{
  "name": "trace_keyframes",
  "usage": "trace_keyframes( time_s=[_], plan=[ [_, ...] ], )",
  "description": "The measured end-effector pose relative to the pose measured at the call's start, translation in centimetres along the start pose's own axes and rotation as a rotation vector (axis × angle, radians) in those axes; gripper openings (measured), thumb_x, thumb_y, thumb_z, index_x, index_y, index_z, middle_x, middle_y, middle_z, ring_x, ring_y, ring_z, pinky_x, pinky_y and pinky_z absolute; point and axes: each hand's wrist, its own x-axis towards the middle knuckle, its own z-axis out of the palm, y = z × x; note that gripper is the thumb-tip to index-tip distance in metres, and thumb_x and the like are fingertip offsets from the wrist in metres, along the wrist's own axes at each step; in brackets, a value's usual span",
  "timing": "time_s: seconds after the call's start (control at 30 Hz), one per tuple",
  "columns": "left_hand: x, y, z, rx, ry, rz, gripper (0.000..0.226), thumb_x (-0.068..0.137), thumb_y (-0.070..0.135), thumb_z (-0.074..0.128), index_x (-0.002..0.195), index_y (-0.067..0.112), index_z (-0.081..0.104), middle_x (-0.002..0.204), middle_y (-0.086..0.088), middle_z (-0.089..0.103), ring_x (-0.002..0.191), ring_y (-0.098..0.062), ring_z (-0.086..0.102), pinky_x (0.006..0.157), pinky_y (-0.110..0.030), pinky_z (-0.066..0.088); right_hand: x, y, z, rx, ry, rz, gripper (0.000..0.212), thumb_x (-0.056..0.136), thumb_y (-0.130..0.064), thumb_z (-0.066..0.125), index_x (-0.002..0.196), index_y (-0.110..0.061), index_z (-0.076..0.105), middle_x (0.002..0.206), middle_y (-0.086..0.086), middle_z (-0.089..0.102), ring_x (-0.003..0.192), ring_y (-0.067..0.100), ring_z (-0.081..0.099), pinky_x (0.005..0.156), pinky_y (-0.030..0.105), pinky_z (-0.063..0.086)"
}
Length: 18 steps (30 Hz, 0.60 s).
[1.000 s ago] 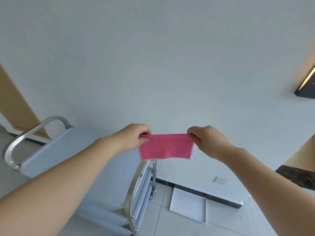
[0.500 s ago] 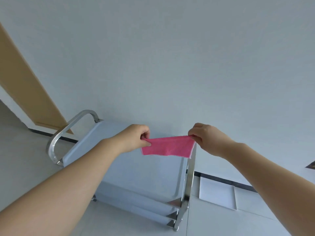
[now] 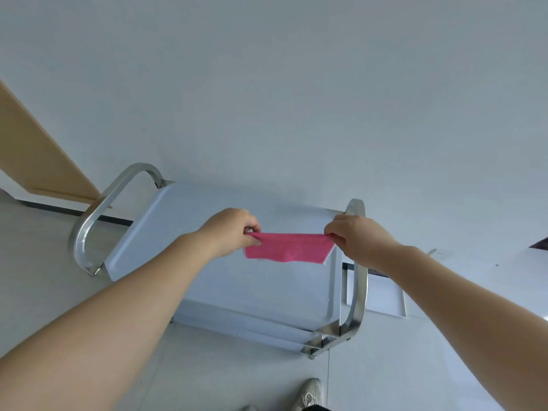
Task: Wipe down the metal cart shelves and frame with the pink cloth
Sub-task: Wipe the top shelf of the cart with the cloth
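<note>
Two hands, your left hand at nine o'clock and right hand at three, pinch the pink cloth tight in their fingers above the cart's top shelf, likely ready for wiping.

The pink cloth is a matt, finely textured fabric. The cart has a smooth, dull-sheened metal top shelf and glossy polished steel handles. The wall is matt white, the floor smooth pale tile, the door light wood.
</note>
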Motion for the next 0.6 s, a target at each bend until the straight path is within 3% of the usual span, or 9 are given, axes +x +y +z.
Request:
trace_keyframes(
  time_s=[0.13, 0.33, 0.47, 0.6],
  plan=[
    [1.7, 0.0, 1.1, -0.041, -0.014, -0.02, 0.008, 0.085, 0.027, 0.066, 0.093, 0.025, 0.067, 0.089, 0.009, 0.059, 0.085, -0.013, 0.057, 0.08, -0.032, 0.047, 1.1, 2.1, 0.8, -0.004, -0.018, 0.041, 0.022, 0.098, -0.017, 0.045, 0.097, -0.017, 0.066, 0.089, -0.007, 0.054, 0.077, 0.018, 0.052, 0.062, 0.027, 0.036],
    [4.0, -0.7, 2.1, -0.049, -0.052, -0.062, 0.006, 0.084, 0.024, 0.065, 0.089, 0.027, 0.067, 0.083, 0.01, 0.065, 0.079, -0.014, 0.06, 0.073, -0.031, 0.05, 1.6, 3.2, 2.1, 0.0, -0.043, 0.101, 0.021, 0.097, -0.018, 0.044, 0.097, -0.019, 0.066, 0.095, -0.004, 0.059, 0.077, 0.019, 0.052, 0.063, 0.029, 0.041],
    [5.8, -0.7, 2.9, 0.038, -0.078, 0.006, 0.006, 0.083, 0.029, 0.067, 0.089, 0.027, 0.069, 0.067, 0.017, 0.053, 0.067, -0.008, 0.049, 0.058, -0.022, 0.035, 0.9, 3.6, 3.6, -0.006, -0.097, 0.179, 0.023, 0.096, -0.016, 0.042, 0.098, -0.019, 0.065, 0.097, -0.004, 0.06, 0.085, 0.021, 0.058, 0.066, 0.03, 0.045],
    [9.3, -1.6, 2.8, 0.009, -0.127, 0.104, 0.01, 0.083, 0.023, 0.069, 0.091, 0.019, 0.072, 0.073, 0.009, 0.06, 0.071, -0.011, 0.053, 0.06, -0.021, 0.037, 0.9, 3.4, 5.5, 0.006, -0.083, 0.285, 0.022, 0.095, -0.015, 0.041, 0.093, -0.016, 0.063, 0.091, -0.003, 0.058, 0.08, 0.022, 0.058, 0.062, 0.03, 0.043]
  ],
)
